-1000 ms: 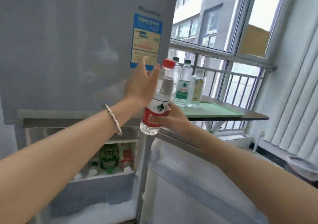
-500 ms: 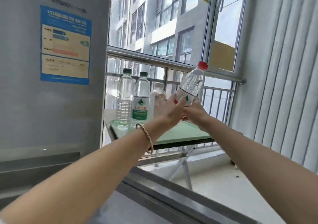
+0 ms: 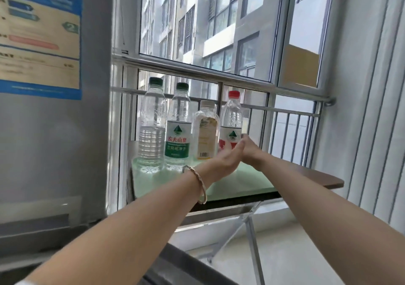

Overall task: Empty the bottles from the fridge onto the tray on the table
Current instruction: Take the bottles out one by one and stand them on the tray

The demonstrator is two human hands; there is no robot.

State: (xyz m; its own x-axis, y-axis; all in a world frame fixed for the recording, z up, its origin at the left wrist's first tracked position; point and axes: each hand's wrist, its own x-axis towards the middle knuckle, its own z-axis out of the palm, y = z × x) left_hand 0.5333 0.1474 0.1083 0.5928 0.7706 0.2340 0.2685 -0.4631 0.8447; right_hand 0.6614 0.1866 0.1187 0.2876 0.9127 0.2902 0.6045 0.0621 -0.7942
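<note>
**Red-capped bottle set down at the end of the row**

Nearest the camera, two bare forearms reach out over the top edge of the open fridge door (image 3: pixel 197 260). The left one wears a thin bracelet (image 3: pixel 200 184) at the wrist. Beyond it the left hand (image 3: pixel 228 160) is held flat and loose, fingers extended toward the base of the red-capped bottle (image 3: pixel 232 120) — it grips nothing that I can see. The right hand (image 3: pixel 249 151) sits just behind it, against the bottle's red label; whether its fingers are clamped on the bottle or merely resting there cannot be told, since the left hand covers them.

The bottle stands upright on the pale green tray (image 3: pixel 236 181), which lies on the dark table (image 3: pixel 317 177) by the window rail. It is the right-hand end of a row of four: a yellow-labelled bottle (image 3: pixel 206 131) just beside it, then a green-labelled bottle (image 3: pixel 178 129), then a clear bottle (image 3: pixel 152 127) with no label.

The risk from here is in the letting go — the bottles stand close together, and a hand drawn away carelessly could tip the new one into its neighbour and topple the row. It also stands near the tray's back edge, so its footing looks worth checking.
</note>
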